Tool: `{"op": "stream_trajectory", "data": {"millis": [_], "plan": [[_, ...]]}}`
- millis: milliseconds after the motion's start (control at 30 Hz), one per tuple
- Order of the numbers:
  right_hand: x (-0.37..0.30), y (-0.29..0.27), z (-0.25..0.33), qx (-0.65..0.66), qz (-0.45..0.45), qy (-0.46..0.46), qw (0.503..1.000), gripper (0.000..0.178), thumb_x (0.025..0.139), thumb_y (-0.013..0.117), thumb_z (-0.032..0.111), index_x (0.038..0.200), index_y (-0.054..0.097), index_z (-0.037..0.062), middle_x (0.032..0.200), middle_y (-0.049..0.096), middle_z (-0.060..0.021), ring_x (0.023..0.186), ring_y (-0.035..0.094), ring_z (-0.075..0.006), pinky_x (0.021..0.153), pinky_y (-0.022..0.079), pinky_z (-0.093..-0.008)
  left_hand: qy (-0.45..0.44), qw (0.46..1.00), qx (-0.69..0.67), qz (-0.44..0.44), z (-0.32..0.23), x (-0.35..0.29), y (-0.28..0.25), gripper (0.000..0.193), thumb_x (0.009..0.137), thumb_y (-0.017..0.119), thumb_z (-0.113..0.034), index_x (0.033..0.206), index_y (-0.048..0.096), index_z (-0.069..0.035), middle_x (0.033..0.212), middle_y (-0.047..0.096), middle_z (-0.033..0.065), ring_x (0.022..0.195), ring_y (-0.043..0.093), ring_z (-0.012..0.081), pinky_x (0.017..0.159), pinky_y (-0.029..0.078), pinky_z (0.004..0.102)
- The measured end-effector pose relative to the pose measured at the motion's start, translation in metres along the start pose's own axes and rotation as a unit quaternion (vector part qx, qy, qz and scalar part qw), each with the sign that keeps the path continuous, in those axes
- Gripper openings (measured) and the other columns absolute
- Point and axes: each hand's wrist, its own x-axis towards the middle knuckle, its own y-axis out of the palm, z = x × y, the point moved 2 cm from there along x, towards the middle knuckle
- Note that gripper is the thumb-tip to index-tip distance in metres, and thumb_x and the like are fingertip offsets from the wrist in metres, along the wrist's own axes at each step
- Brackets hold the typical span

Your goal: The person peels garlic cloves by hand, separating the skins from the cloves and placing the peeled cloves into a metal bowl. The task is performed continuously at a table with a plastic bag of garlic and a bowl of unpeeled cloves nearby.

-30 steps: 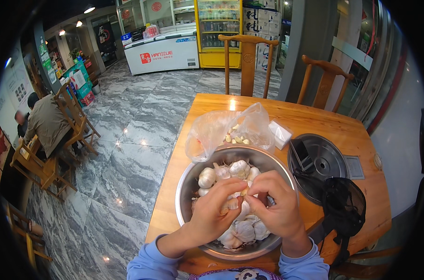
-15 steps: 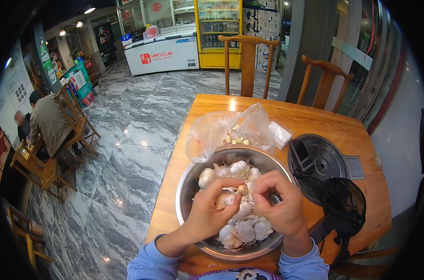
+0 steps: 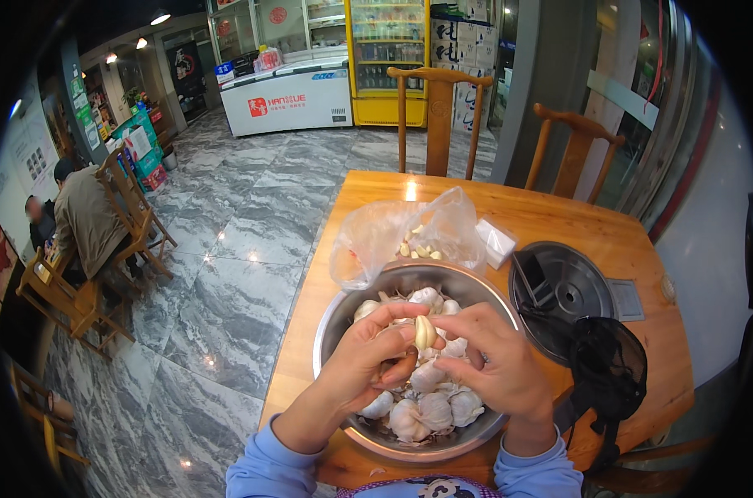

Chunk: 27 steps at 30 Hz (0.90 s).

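Note:
A pale, peeled garlic clove stands out between the thumb and fingertips of my left hand, which is closed on it. Just to its right is my right hand, thumb and index finger apart, the fingertip close to the clove; I cannot tell whether it touches. Both hands are over a wide steel bowl holding several whole garlic bulbs with papery white skins. Beyond the bowl's far rim, a clear plastic bag lies open with peeled cloves inside.
The bowl stands on a wooden table. Right of it are a white tissue pack, a round black pan with a dark phone-like slab, and a black mesh bag. Wooden chairs stand behind. Two people sit far left.
The clove now shows pale and upright in my left fingers, where before it was mostly hidden. My right thumb and index finger have parted from a pinch.

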Motion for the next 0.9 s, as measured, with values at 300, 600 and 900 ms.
{"op": "stream_trajectory", "data": {"millis": [300, 600, 900], "plan": [[-0.001, 0.011, 0.003, -0.095, -0.025, -0.067, 0.993, 0.032, 0.072, 0.071, 0.002, 0.102, 0.062, 0.0061, 0.087, 0.060, -0.0079, 0.067, 0.056, -0.0191, 0.057, 0.045, -0.0274, 0.015, 0.999, 0.034, -0.035, 0.011, -0.001, -0.001, 0.018, 0.092, 0.055, -0.014, 0.106, 0.049, -0.005, 0.079, 0.057, 0.0045, 0.048, 0.040, 0.0051, 0.040, 0.029, 0.0185], [-0.002, 0.018, -0.006, -0.095, -0.048, -0.204, 0.973, 0.027, 0.073, 0.068, 0.000, 0.099, 0.059, 0.0004, 0.086, 0.061, -0.0134, 0.075, 0.063, -0.0276, 0.062, 0.051, -0.0320, 0.033, 0.995, 0.088, -0.037, 0.008, -0.007, 0.002, 0.019, 0.093, 0.055, -0.014, 0.106, 0.051, -0.002, 0.068, 0.049, 0.0010, 0.049, 0.040, 0.0055, 0.042, 0.029, 0.0193], [0.013, 0.001, 0.003, -0.123, -0.045, -0.061, 0.989, 0.018, 0.077, 0.069, 0.007, 0.091, 0.060, 0.0013, 0.080, 0.061, -0.0127, 0.066, 0.061, -0.0235, 0.057, 0.048, -0.0301, 0.005, 0.998, 0.060, 0.010, 0.008, 0.002, -0.009, 0.029, 0.099, 0.039, -0.029, 0.105, 0.050, -0.003, 0.074, 0.052, 0.0044, 0.044, 0.032, 0.0053, 0.039, 0.024, 0.0197]]}}
